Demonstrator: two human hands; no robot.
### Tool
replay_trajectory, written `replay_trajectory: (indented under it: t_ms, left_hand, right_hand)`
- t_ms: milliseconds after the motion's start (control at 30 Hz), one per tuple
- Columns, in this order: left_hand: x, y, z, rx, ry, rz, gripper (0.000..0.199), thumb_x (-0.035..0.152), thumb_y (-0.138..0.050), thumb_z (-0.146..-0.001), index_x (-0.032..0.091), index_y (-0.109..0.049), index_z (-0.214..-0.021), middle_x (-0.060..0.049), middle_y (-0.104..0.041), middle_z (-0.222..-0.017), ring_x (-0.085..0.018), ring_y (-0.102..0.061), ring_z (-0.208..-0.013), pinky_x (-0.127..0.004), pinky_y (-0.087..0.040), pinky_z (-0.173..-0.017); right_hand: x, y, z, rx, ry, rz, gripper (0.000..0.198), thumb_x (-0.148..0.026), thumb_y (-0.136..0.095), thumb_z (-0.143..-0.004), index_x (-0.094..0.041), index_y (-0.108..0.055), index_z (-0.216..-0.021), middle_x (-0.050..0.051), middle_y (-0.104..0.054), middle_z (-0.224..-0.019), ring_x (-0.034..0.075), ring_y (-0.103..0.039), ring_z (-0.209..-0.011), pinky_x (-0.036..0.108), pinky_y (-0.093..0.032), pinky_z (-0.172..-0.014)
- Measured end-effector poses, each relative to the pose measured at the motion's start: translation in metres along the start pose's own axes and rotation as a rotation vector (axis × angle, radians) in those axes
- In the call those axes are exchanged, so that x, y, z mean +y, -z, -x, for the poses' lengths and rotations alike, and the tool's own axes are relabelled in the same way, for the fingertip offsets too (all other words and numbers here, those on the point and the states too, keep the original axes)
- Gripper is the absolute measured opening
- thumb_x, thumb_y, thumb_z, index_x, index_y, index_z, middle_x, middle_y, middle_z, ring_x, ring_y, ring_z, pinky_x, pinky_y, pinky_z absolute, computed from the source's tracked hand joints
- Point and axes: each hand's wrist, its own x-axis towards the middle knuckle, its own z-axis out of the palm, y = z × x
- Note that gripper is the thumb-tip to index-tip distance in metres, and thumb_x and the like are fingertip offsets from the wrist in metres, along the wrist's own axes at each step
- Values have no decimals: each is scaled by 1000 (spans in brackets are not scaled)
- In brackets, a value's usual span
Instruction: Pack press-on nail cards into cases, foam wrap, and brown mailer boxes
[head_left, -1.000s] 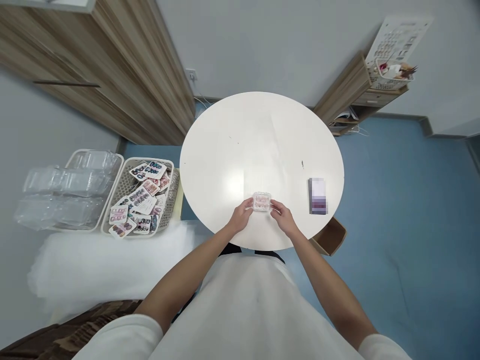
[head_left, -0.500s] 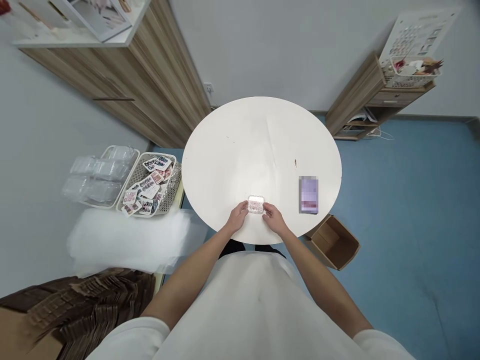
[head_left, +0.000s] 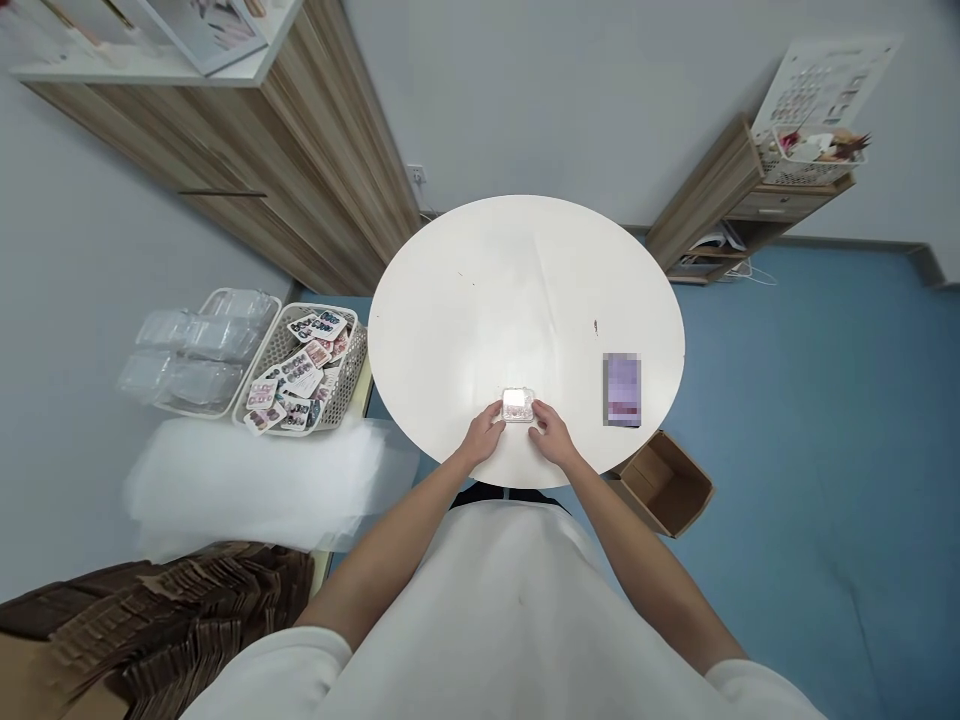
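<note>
A small clear plastic box [head_left: 517, 405] with pinkish contents lies near the front edge of the white oval table [head_left: 450, 340]. Glare whitens part of its lid. My left hand [head_left: 484, 436] grips the box's left side, fingertips at its upper left corner. On the opposite side, the fingers of my right hand [head_left: 551, 436] press against the right edge. Both thumbs point inward at the near side of the box. What exactly lies inside is too small to make out.
A blurred-out purple rectangle [head_left: 622, 390] is on the table's right side. Below it stands an open cardboard box [head_left: 666, 485]. At left are a basket of nail-design cards [head_left: 300, 370], clear plastic boxes [head_left: 202, 345], white sheets [head_left: 255, 480] and stacked brown cardboard [head_left: 202, 630].
The view has shifted slightly. Both hands stay at the sides of the clear box, and the glare on its lid now looks larger and brighter.
</note>
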Motion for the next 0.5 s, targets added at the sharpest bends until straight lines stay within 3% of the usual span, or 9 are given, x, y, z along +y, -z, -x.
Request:
replay_trajectory:
  t_ms: [133,233,367,500]
  left_hand:
    - [-2,4,2,-30,-63,-144,55,19,-39,-79,19,-28,-133,-8,-40,-134,-21,-37,-123,-37,-35,-98]
    - [-9,11,9,-17,-215,-375,58,24,-48,-75,19,-30,-131,-8,-34,-137,-23,-32,-125,-39,-32,-100]
    - [-20,25,23,-102,-396,-702,50,31,-59,-69,19,-46,-116,-10,-44,-128,-26,-36,-119,-42,-30,-98]
    - [-24,32,28,-158,-476,-875,48,34,-60,-69,20,-48,-113,-10,-43,-128,-27,-36,-118,-42,-28,-95]
  right_hand:
    - [0,-3,5,64,64,98,61,-18,-44,-72,-22,-31,-132,8,-31,-138,22,-33,-125,40,-39,-95]
    - [4,2,19,141,148,257,56,-22,-47,-74,-21,-34,-128,10,-34,-135,24,-34,-123,43,-38,-95]
    - [17,10,41,50,249,576,35,-29,-57,-72,-21,-52,-106,11,-47,-122,28,-41,-115,46,-37,-90]
    - [23,10,43,-4,317,748,12,-19,-45,-82,-20,-56,-87,9,-53,-114,25,-44,-109,40,-38,-85]
